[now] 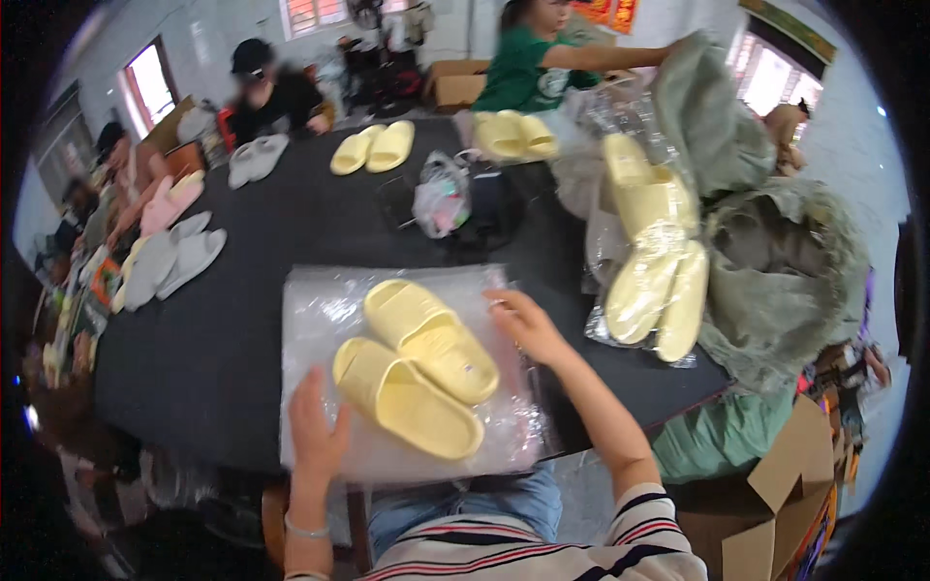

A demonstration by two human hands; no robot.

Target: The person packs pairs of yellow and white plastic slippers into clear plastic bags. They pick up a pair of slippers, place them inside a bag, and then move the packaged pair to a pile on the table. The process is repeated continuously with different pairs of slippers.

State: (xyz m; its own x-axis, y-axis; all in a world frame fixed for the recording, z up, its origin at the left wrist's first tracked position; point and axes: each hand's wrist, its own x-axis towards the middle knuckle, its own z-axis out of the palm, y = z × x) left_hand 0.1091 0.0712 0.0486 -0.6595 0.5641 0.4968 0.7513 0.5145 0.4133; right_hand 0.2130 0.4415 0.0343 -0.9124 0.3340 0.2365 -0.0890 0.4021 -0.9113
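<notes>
Two pale yellow slide slippers lie side by side at a slant, the far slipper [431, 339] and the near slipper [412, 402]. Beneath them is a stack of clear plastic bags [320, 300] at the table's near edge. My left hand [316, 426] is over the left side of the stack, fingers up and thumb apart, just beside the near slipper. Holding nothing visible, my right hand [528, 327] reaches in over the stack's right edge with fingers stretched out, apart from the far slipper.
Bagged yellow slippers [654, 252] lie on the black table [262, 232] at right, beside grey-green sacks [785, 252]. A small plastic bag [443, 198] sits mid-table. Grey slippers [179, 257] are at left. A cardboard box [765, 504] stands lower right. A person in green [528, 73] handles a sack.
</notes>
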